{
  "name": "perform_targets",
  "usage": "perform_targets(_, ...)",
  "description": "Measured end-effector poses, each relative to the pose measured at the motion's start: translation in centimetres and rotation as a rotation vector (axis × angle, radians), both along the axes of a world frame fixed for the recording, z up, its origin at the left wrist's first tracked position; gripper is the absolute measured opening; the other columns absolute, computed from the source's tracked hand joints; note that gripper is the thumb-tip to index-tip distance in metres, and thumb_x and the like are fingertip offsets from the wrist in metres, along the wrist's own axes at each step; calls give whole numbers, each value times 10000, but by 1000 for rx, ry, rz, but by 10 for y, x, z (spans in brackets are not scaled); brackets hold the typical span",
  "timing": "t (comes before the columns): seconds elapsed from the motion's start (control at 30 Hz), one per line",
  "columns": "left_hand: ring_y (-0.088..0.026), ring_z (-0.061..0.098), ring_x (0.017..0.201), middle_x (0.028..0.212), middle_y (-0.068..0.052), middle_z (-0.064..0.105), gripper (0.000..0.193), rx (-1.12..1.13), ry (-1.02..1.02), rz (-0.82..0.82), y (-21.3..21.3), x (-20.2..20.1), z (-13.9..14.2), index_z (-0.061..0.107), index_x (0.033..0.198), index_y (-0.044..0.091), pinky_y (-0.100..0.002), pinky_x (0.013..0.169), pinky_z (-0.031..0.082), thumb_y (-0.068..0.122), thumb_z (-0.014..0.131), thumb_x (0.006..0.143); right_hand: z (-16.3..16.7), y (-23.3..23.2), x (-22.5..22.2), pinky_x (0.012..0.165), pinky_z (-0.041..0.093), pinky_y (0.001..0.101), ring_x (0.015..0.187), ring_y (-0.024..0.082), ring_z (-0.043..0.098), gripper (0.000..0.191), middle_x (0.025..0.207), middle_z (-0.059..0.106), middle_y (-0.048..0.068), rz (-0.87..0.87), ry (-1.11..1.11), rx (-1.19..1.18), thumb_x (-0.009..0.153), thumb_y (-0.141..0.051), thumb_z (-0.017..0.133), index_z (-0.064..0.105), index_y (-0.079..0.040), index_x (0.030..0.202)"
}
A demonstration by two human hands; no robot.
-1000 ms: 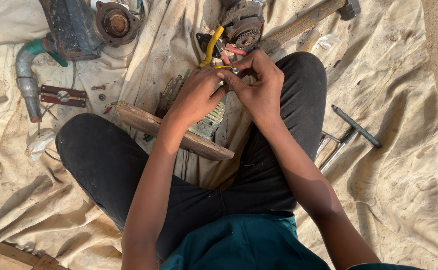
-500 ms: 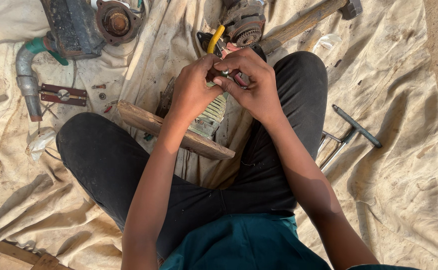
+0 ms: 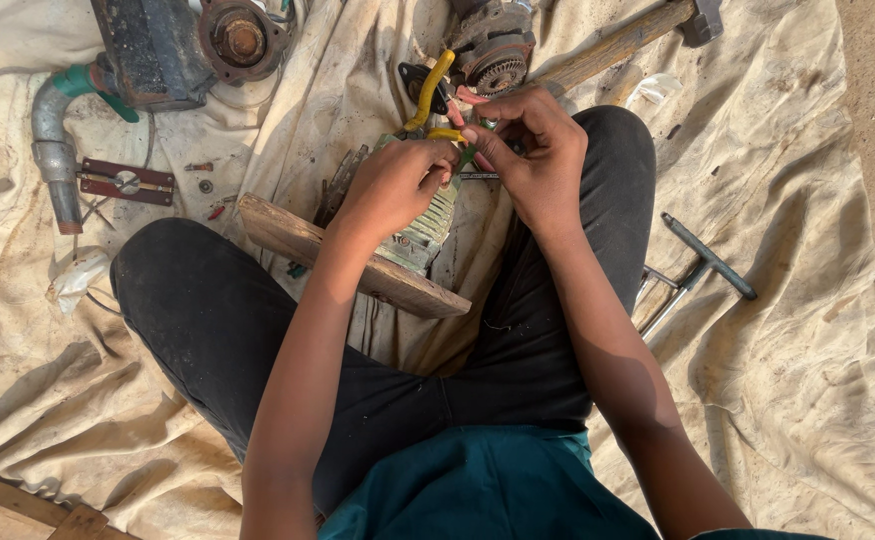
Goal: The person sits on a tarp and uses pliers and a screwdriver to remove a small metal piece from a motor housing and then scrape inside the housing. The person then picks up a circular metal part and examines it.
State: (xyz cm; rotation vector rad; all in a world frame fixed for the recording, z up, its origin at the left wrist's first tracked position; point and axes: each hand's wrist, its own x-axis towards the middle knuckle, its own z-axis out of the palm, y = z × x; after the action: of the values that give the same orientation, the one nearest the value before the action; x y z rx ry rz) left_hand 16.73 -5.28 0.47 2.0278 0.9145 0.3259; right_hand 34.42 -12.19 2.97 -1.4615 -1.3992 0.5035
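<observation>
Now both my hands sit at upper centre of the frame, a little lower and closer over the finned block than half a second ago, when they were lifted slightly toward the yellow-handled pliers. My left hand point(image 3: 393, 185) has rolled so its knuckles face the camera, and its fingertips are pinched together on the lower yellow handle point(image 3: 446, 134). My right hand point(image 3: 533, 150) has curled tighter; thumb and forefinger are closed on something small at the tool's tip, but what sits between them is hidden by the fingers, so I cannot tell what it is.

Judgement: the work has gone from positioning to actual gripping and twisting at one spot on the part.

The yellow-handled pliers point(image 3: 430, 92) arch up from between my hands toward the top of the frame, the upper handle free, the lower one under my left fingertips. The finned metal block point(image 3: 420, 235) lies directly below my left hand, touching the heel of it, and rests on the wooden plank point(image 3: 353, 262) that runs diagonally across my lap at centre left.

Around:
- round motor part point(image 3: 493, 55), top centre, just above my right hand
- hammer with wooden handle point(image 3: 623, 42), upper right
- T-handled wrench point(image 3: 708, 262), right of my leg
- grey pipe elbow point(image 3: 56, 150), upper left
- all on a dirty cloth point(image 3: 808, 350)
</observation>
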Motion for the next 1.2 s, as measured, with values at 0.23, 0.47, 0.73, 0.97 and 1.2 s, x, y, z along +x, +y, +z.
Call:
perform_targets(0.23,-281,732,794,900,-93,740,125,-2,13,12,0,2,2,712,1053,93,-437,676,541,115,663,940,-4,1,2,672,545,223,800,66,645,224,995,682,42,-32,-11,6,903,-36,886,714,-5,1042)
perform_targets(0.47,-289,727,791,915,-99,740,123,46,4,-1,0,2,-1,711,1053,87,-434,672,544,119,676,941,-5,0,2,659,561,223,789,56,647,239,990,680,41,-55,-27,19,894,-41,904,702,-7,1016)
perform_targets(0.73,-321,723,816,911,-119,742,125,103,-6,1,-3,3,-4,712,1055,76,-458,683,543,109,676,940,-9,1,3,658,558,217,782,54,632,236,978,659,37,-58,2,17,903,-33,903,696,-1,1012)
perform_targets(0.97,-330,721,797,869,-126,735,106,115,-3,-7,-3,3,-5,720,1023,69,-467,683,538,127,680,943,-10,1,3,663,575,214,797,49,644,228,1001,663,37,-51,18,22,911,-22,892,688,2,1011)
perform_targets(1.2,-301,724,761,837,-116,734,115,52,53,6,-3,4,-2,718,1037,78,-457,669,537,144,675,954,-11,1,3,664,587,213,807,48,654,225,1010,659,41,-41,53,3,913,-6,884,685,7,1017)
